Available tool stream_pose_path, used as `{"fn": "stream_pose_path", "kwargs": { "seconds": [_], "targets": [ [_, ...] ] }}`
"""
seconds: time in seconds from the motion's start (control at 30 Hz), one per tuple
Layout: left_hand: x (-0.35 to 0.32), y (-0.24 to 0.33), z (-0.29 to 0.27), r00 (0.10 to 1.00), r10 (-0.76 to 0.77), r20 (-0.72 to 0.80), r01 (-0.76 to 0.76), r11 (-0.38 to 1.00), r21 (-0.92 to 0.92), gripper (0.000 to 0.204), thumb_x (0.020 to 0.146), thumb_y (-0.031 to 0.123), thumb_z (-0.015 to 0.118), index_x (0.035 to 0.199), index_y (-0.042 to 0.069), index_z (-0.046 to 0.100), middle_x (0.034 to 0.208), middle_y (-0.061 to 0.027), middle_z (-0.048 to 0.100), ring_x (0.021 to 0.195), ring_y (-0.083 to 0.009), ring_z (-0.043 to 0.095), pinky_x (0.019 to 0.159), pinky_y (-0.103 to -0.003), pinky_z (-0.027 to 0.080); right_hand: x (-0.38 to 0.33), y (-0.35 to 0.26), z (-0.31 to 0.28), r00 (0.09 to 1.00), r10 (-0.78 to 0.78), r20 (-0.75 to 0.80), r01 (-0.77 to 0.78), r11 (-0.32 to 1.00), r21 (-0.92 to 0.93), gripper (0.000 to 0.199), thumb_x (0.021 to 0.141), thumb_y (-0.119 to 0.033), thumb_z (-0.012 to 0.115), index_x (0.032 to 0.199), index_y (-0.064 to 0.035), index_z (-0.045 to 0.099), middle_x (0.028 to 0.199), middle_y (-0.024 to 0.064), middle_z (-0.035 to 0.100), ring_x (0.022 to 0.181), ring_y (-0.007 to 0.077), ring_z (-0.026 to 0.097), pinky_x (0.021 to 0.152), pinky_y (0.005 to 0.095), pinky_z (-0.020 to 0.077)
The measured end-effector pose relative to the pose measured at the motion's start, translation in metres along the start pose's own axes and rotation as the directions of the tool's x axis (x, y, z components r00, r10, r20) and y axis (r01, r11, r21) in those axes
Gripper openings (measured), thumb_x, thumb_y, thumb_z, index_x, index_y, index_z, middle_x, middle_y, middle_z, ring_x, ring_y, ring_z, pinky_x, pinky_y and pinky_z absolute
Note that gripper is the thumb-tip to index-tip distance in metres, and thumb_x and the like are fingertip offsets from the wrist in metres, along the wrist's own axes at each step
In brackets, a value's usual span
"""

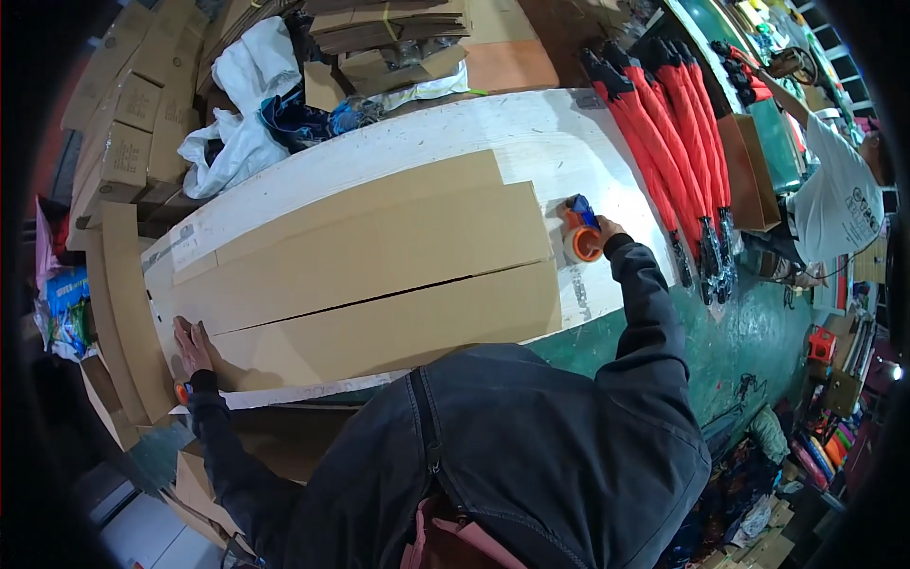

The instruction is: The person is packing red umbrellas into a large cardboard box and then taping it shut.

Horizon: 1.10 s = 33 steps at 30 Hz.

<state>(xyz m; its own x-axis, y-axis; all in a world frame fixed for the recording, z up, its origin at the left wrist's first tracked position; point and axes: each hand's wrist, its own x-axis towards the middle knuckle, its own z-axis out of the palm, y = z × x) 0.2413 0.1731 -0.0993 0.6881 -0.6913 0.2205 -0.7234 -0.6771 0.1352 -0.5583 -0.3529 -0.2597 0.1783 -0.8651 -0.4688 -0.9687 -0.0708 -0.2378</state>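
Observation:
A long, flat cardboard box point(398, 247) lies across the white table point(531, 133), with a narrow dark gap running lengthwise between its flaps. My left hand point(193, 347) rests at the box's left end, its fingers stretched out against the cardboard. Beside that wrist a small orange thing point(182, 392) shows, mostly hidden by the sleeve. Past the box's right end, my right hand point(610, 229) is closed on a tape dispenser point(582, 232) with a blue head and an orange roll. The dispenser is at the tabletop; some of my right fingers are hidden behind it.
Red folded umbrellas point(664, 133) lie along the table's right edge. Stacked cartons point(133, 123) and a white sack point(256, 71) stand at the far left, flattened cardboard point(389, 28) behind. An upright cardboard piece point(128, 313) borders the left end. Another person point(839, 190) is at far right.

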Motion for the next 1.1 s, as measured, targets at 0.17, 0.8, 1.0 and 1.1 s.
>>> {"fn": "stream_pose_path", "kwargs": {
  "seconds": [0.17, 0.8, 1.0, 1.1],
  "targets": [
    [0.000, 0.003, -0.005, 0.995, -0.094, 0.024, 0.093, 0.994, 0.052, 0.062, 0.096, 0.044, 0.041, 0.147, 0.013, 0.024, 0.145, -0.0193, 0.035, 0.132, -0.0354, 0.034, 0.106, -0.043, 0.032, 0.014, 0.005, 0.034, 0.993, 0.083, -0.086, -0.085, 0.996, -0.022, 0.053, 0.075, -0.024, 0.072, 0.121, -0.0065, 0.052, 0.096, 0.0187, 0.065, 0.089, 0.0351, 0.064, 0.082, 0.0430, 0.0502],
    [-0.015, 0.045, -0.033, 0.992, -0.100, -0.071, 0.103, 0.994, 0.044, 0.059, 0.091, 0.039, 0.053, 0.141, 0.014, 0.034, 0.134, -0.0235, 0.041, 0.120, -0.0415, 0.042, 0.101, -0.046, 0.035, -0.220, -0.432, -0.089, 0.217, -0.938, -0.271, 0.976, 0.197, 0.098, 0.070, 0.070, -0.007, 0.062, 0.136, -0.0020, 0.040, 0.127, 0.0198, 0.044, 0.114, 0.0325, 0.047, 0.100, 0.0410, 0.0374],
    [-0.007, 0.041, -0.029, 0.986, -0.068, -0.154, 0.077, 0.996, 0.053, 0.055, 0.090, 0.038, 0.056, 0.136, 0.011, 0.041, 0.135, -0.0222, 0.041, 0.121, -0.0413, 0.041, 0.102, -0.046, 0.034, -0.236, -0.474, -0.019, 0.074, -0.957, -0.279, 0.997, 0.060, 0.056, 0.071, 0.061, 0.004, 0.066, 0.130, -0.0117, 0.052, 0.112, 0.0226, 0.046, 0.098, 0.0357, 0.051, 0.081, 0.0426, 0.0469],
    [-0.010, 0.052, -0.043, 0.923, 0.153, -0.353, -0.091, 0.978, 0.186, 0.049, 0.089, 0.035, 0.059, 0.129, 0.009, 0.049, 0.130, -0.0210, 0.047, 0.120, -0.0387, 0.045, 0.101, -0.043, 0.037, -0.233, -0.471, -0.010, 0.078, -0.938, -0.336, 0.996, 0.058, 0.069, 0.073, 0.059, 0.005, 0.068, 0.129, -0.0142, 0.053, 0.111, 0.0227, 0.046, 0.096, 0.0358, 0.052, 0.077, 0.0426, 0.0488]
  ]
}}
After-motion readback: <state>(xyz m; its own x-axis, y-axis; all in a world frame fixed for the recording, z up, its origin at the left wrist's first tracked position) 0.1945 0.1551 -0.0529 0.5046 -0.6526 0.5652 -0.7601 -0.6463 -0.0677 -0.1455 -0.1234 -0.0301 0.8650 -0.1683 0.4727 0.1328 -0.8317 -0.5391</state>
